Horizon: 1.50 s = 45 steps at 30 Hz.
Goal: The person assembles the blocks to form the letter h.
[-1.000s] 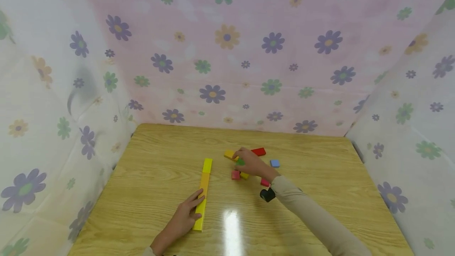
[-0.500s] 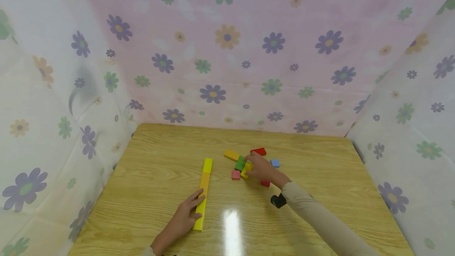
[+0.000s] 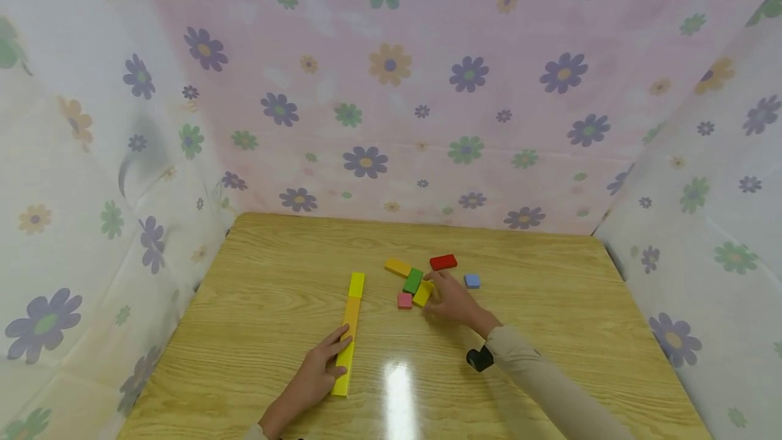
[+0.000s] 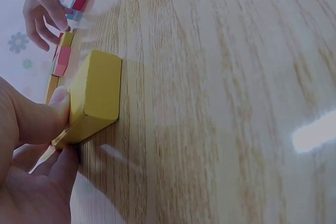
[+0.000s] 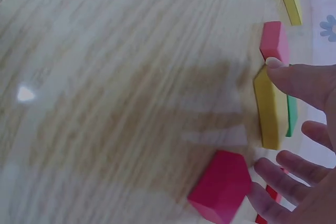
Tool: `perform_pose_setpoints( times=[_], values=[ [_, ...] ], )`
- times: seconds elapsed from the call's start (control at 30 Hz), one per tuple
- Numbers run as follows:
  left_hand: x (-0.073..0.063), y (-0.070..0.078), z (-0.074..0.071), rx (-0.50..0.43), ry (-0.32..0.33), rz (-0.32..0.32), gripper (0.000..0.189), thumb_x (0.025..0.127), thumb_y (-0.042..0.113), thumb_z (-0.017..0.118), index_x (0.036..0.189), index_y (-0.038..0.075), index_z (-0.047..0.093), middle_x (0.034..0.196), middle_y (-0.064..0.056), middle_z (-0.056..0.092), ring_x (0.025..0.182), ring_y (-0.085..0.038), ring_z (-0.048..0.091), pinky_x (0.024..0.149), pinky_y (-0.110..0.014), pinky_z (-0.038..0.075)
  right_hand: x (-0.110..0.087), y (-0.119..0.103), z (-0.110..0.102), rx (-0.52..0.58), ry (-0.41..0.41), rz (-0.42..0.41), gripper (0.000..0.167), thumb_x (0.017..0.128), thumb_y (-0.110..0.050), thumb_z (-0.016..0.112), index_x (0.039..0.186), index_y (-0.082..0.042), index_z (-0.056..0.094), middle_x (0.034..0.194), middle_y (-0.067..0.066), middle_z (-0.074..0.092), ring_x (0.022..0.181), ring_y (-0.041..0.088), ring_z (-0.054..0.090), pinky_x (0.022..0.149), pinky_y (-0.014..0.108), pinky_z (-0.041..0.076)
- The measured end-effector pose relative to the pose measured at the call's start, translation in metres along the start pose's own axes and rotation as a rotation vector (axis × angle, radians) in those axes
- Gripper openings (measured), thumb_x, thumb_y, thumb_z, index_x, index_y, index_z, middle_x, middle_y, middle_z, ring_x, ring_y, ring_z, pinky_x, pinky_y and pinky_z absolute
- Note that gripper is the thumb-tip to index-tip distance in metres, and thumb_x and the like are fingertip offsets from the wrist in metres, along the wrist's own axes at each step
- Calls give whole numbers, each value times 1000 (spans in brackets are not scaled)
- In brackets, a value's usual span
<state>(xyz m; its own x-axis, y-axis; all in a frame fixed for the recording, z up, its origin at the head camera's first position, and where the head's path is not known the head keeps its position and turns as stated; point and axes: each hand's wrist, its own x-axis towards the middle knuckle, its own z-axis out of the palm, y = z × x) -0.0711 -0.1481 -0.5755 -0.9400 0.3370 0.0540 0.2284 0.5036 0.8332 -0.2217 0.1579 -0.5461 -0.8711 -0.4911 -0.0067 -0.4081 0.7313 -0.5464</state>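
Note:
On the left, my left hand (image 3: 310, 375) grips the near yellow block (image 3: 341, 387) of a straight row, thumb on one side and fingers on the other in the left wrist view. An orange block (image 3: 352, 309) and a shorter yellow block (image 3: 357, 284) continue that row away from me. My right hand (image 3: 457, 304) is spread at a loose yellow block (image 3: 422, 295), its thumb tip over one end where a pink block (image 3: 405, 301) lies. Beneath its other fingers in the right wrist view sits a crimson block (image 5: 221, 186), hidden in the head view.
Touching the loose yellow block is a green block (image 3: 413, 280), with an orange block (image 3: 398, 267) behind. A red block (image 3: 443, 262) and a light blue block (image 3: 472, 281) lie farther back. Flowered cloth (image 3: 391, 114) surrounds the wooden table (image 3: 275, 257) on three sides.
My right hand has moved right from the green block past the loose yellow one, uncovering the green block and covering the crimson one. My left hand has stayed still.

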Motion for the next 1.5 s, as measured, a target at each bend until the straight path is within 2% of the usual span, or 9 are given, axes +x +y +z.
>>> perform_pose_setpoints(
  times=[0.2, 0.43, 0.63, 0.77, 1.03, 1.37, 1.5],
  values=[
    [0, 1, 0, -11, -6, -11, 57, 82, -10, 64, 136, -7, 45, 151, -15, 30, 135, -39, 29, 102, -46, 35, -2, 1, 12, 2, 79, 13, 65, 70, -26, 85, 123, -5, 53, 122, 16, 49, 101, 28, 53, 88, 45, 49],
    [0, 1, 0, -30, -16, -27, 56, 83, -11, 63, 136, -7, 45, 151, -15, 29, 135, -39, 28, 103, -45, 34, -5, 0, 18, 67, 130, 5, 51, 73, -15, 83, 116, -2, 58, 114, 14, 51, 89, 24, 51, 78, 40, 50],
    [1, 1, 0, -19, -8, -35, 56, 82, -11, 64, 136, -7, 45, 151, -14, 29, 135, -39, 29, 103, -46, 34, -6, 0, 21, 138, 148, 2, 41, 74, -5, 79, 112, -1, 61, 113, 13, 50, 92, 22, 53, 80, 36, 52],
    [1, 0, 0, -17, -13, -38, 56, 83, -10, 64, 136, -7, 45, 151, -14, 29, 135, -38, 29, 103, -46, 34, -5, -1, 18, 181, 153, 9, 39, 74, -1, 77, 110, 2, 62, 117, 15, 48, 89, 22, 54, 77, 33, 51],
    [1, 1, 0, -12, -13, -35, 57, 82, -10, 64, 136, -7, 45, 151, -15, 29, 135, -39, 29, 103, -45, 34, -3, -2, 9, 159, 132, 32, 40, 75, -4, 79, 111, 2, 64, 121, 18, 48, 85, 20, 53, 72, 28, 50],
    [2, 0, 0, -7, -12, -30, 57, 82, -10, 64, 135, -7, 46, 151, -16, 30, 134, -39, 30, 103, -47, 34, 2, -8, -5, 191, 172, -16, 38, 76, -2, 76, 112, 0, 65, 115, 14, 50, 83, 22, 57, 69, 31, 54],
    [1, -1, 1, -11, -12, -31, 57, 82, -10, 65, 135, -7, 46, 150, -16, 30, 134, -39, 30, 102, -47, 35, 8, -8, -7, 201, 176, -64, 39, 77, -3, 76, 114, 2, 64, 114, 17, 50, 86, 25, 58, 68, 32, 55]
  ],
)
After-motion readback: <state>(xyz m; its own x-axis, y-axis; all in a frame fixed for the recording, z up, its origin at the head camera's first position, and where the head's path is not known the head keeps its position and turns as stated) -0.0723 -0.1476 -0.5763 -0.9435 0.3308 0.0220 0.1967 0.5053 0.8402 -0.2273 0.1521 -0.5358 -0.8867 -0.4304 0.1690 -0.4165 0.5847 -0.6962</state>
